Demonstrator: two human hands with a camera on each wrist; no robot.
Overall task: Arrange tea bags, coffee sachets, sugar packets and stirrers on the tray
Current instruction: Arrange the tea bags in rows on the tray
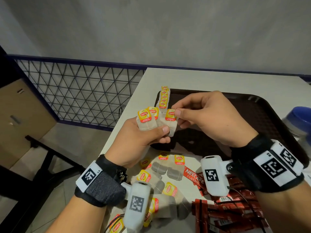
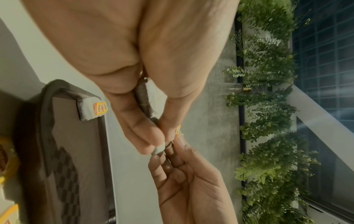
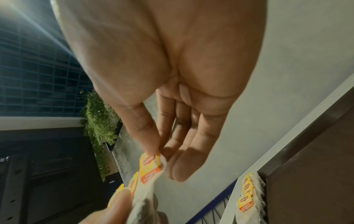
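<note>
My left hand (image 1: 151,132) grips a small bunch of Lipton tea bags (image 1: 148,120) above the table's left edge, thumb across their paper pouches. My right hand (image 1: 178,113) pinches the yellow tag of one tea bag (image 1: 170,115) at the right of that bunch, thumb and forefinger together; the same tag (image 3: 149,165) shows in the right wrist view. A row of tea bags (image 1: 164,98) stands in the far left corner of the dark brown tray (image 1: 252,111). Loose tea bags (image 1: 168,167) and red Nescafe sachets (image 1: 227,207) lie on the table near me.
A blue-lidded container (image 1: 299,120) stands at the tray's right edge. The white table (image 1: 202,78) ends just left of my hands, above a floor with a cardboard box (image 1: 21,118) and a wire-mesh railing (image 1: 80,91). The tray's middle is bare.
</note>
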